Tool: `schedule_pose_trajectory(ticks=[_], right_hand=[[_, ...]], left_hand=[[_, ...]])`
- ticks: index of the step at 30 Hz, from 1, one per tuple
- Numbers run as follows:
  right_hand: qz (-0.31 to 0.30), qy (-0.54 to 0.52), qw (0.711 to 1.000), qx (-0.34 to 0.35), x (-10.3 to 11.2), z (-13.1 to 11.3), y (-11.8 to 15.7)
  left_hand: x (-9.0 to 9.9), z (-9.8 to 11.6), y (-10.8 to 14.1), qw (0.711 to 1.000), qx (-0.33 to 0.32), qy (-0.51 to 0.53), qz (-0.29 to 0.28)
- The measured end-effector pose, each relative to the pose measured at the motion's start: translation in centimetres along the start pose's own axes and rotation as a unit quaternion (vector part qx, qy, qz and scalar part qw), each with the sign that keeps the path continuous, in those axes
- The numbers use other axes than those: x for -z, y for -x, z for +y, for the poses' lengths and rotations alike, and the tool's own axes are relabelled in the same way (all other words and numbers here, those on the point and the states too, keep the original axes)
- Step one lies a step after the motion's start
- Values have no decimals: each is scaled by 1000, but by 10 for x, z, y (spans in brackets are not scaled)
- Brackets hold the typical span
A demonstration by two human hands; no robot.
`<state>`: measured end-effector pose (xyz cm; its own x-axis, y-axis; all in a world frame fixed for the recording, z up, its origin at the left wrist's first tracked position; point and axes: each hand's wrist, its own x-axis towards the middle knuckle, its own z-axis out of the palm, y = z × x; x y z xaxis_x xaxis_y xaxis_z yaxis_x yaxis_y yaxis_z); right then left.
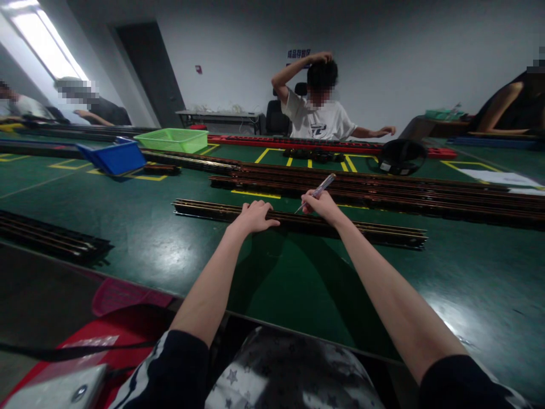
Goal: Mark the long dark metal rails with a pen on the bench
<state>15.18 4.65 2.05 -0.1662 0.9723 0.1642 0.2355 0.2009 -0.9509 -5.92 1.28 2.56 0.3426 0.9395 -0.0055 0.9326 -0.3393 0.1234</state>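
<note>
A long dark rail with copper-coloured edges [383, 232] lies across the green table in front of me. My left hand [256, 216] rests on it left of its middle, fingers apart. Further right, my right hand [320, 205] is closed around a slim screwdriver with a clear handle [326, 183]. The thin tip of the screwdriver points down and left at the rail; whether it touches is too small to tell.
Behind the rail lie several long dark rails [426, 196]. More rails [46, 236] lie at the left edge. A blue bin [121, 158], a green basket [174, 140] and a black round object [401, 156] stand further back. A person [319, 116] sits opposite.
</note>
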Motion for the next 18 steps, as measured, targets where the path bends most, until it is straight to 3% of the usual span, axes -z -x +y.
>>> schedule_pose_trajectory(ticks=[10, 18], right_hand=[[-1, -1, 999, 35, 1, 12, -2], [6, -8, 1000, 11, -2, 3, 1]], left_hand=[[-3, 5, 4, 997, -59, -36, 38], [-10, 28, 2, 993, -89, -37, 65]])
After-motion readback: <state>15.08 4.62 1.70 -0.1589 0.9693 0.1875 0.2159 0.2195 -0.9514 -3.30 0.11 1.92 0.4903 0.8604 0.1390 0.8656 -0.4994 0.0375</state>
